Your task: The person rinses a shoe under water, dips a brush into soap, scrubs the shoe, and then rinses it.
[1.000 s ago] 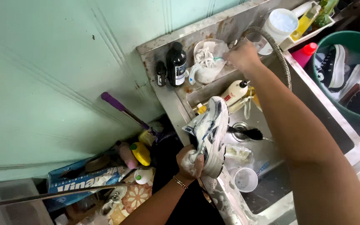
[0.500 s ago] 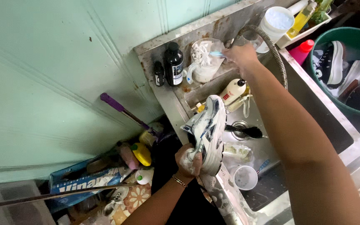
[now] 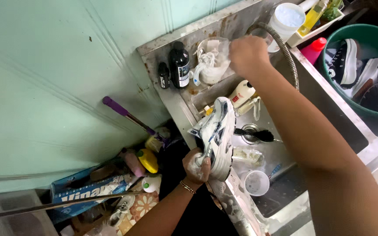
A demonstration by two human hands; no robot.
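Pale green wall panelling behind a steel sink (image 3: 329, 94). Left hand (image 3: 196, 167) clamped on the heel end of a soapy white sneaker (image 3: 218, 135), long axis upright over the sink's near rim, toe pointing toward the wall. Right hand (image 3: 246, 54) closed at a clear plastic jug (image 3: 211, 61); grip unclear.

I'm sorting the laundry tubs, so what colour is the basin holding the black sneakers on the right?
The basin is green, clearest in the head view.
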